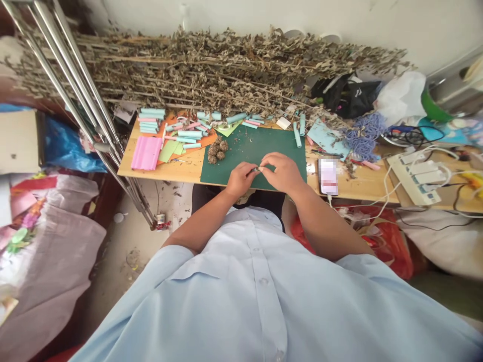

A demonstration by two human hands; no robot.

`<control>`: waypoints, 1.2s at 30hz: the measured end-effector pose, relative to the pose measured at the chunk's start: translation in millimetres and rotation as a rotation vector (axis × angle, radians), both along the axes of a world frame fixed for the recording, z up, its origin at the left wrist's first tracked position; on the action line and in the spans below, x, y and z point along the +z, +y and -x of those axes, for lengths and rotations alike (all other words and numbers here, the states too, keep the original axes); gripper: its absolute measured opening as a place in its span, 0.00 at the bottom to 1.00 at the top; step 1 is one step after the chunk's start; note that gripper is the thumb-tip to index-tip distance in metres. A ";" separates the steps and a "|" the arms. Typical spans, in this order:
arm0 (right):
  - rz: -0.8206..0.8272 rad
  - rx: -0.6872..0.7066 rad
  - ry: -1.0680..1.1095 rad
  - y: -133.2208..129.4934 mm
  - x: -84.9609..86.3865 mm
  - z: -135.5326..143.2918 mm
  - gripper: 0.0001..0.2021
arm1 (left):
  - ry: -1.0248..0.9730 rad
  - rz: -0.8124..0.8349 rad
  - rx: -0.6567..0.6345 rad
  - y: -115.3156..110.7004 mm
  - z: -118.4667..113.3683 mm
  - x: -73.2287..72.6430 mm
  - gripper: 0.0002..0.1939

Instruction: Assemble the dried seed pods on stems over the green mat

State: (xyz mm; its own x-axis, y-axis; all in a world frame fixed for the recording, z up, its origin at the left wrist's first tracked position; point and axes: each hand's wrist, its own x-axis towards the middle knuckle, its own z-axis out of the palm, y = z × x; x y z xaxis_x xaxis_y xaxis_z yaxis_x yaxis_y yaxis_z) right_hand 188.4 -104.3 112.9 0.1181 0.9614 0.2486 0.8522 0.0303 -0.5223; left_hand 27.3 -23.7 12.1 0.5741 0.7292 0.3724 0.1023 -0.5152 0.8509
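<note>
My left hand and my right hand meet over the front of a dark green mat. The fingertips of both are pinched together around something small, too tiny to make out. Beyond my left hand, several brown crumbly balls sit in a cluster on the mat's left side. Loose brown crumbs are scattered near the mat's middle. Pale blue paper rolls and a few pink ones lie past the mat to the left, and another blue roll rests at its right edge.
Dried leafy stalks are heaped along the wall. A pink paper stack lies on the left of the wooden table. To the right are a phone, purple-blue yarn and a power strip with cables. Metal poles stand left.
</note>
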 end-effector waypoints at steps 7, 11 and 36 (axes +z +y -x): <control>-0.013 -0.401 0.297 -18.4 -44.0 -17.0 0.12 | -0.091 0.336 0.118 6.1 0.6 9.9 0.11; 0.071 -0.464 0.690 -22.1 -76.7 -14.5 0.11 | -0.231 0.715 0.163 16.0 -2.4 25.5 0.17; -0.110 -0.040 0.403 6.9 -100.7 7.0 0.14 | -0.132 0.612 0.158 9.4 -4.5 32.1 0.19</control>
State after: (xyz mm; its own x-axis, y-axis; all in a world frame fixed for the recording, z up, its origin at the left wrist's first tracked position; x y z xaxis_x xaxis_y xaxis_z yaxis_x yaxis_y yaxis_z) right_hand 181.5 -97.3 12.2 0.2635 0.9243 0.2760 0.5818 0.0760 -0.8098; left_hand 31.7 -14.3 44.2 0.4200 0.9042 -0.0780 0.0119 0.0805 0.9967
